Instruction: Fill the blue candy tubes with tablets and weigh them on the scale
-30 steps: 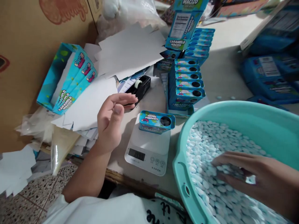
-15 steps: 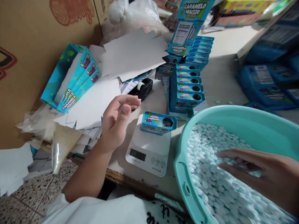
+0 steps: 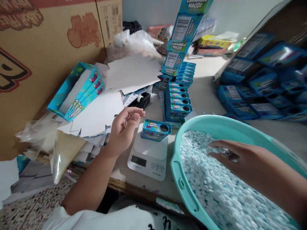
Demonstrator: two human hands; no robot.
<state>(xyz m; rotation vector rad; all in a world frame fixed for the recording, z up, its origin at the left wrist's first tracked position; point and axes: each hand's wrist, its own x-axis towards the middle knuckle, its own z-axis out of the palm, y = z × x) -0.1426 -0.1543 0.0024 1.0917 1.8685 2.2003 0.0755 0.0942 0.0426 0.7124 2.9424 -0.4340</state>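
Observation:
A blue candy tin [image 3: 155,130] with a round dark opening lies on a white digital scale [image 3: 147,159], whose display is lit. My left hand [image 3: 126,127] hovers just left of the tin, fingers curved and apart, holding nothing. To the right, a turquoise tub [image 3: 178,172] is filled with pale blue and white candies [image 3: 216,179]. Over these candies my right hand [image 3: 236,153] is held low, thumb and fingers curved round a few candies. A row of similar tins [image 3: 178,103] stands in a display box behind the scale.
White cardboard sheets [image 3: 130,73] and an open blue box [image 3: 72,92] lie at the left. A black tape dispenser [image 3: 143,100] is behind my left hand. Many tins [image 3: 240,105] spill from a carton at the right. A large brown carton [image 3: 55,41] stands at the back left.
The camera view has shifted, so the scale and tub appear further left. My right hand stays low over the candies, and my left hand remains beside the tin.

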